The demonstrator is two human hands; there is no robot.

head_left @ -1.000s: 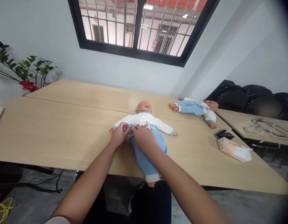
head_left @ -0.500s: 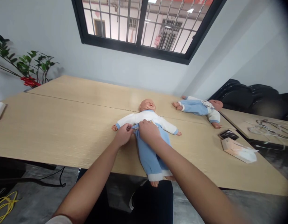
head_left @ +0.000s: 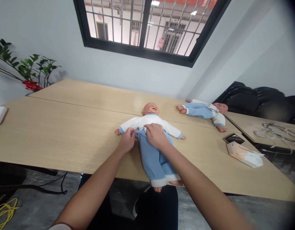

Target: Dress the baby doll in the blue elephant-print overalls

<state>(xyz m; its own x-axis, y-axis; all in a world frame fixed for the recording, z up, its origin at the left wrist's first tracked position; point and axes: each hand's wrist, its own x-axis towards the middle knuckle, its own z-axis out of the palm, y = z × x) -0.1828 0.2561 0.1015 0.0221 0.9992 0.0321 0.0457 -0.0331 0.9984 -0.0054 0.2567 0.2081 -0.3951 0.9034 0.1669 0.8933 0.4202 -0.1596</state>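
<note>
On its back at the table's near edge lies a baby doll (head_left: 151, 109), its head away from me and its feet at the edge. It wears a white top (head_left: 149, 119) with blue cuffs and blue trousers (head_left: 149, 153) with white hems. My left hand (head_left: 127, 139) pinches the waistband of the trousers at the doll's left-hand side in view. Across the doll's belly, my right hand (head_left: 156, 134) has its fingers curled on the front of the same waistband. The cloth under the right fingers is partly hidden.
A second doll (head_left: 202, 110) in similar clothes lies at the back right. Near it are a dark case (head_left: 233, 138) and a tissue pack (head_left: 244, 154). Cables (head_left: 278, 132) lie on the adjoining table. A potted plant (head_left: 27, 68) stands at the far left, by the wall.
My right hand has shifted slightly to the right along the waistband. My left hand has moved slightly left and still holds the cloth. The doll's trunk stays in place.
</note>
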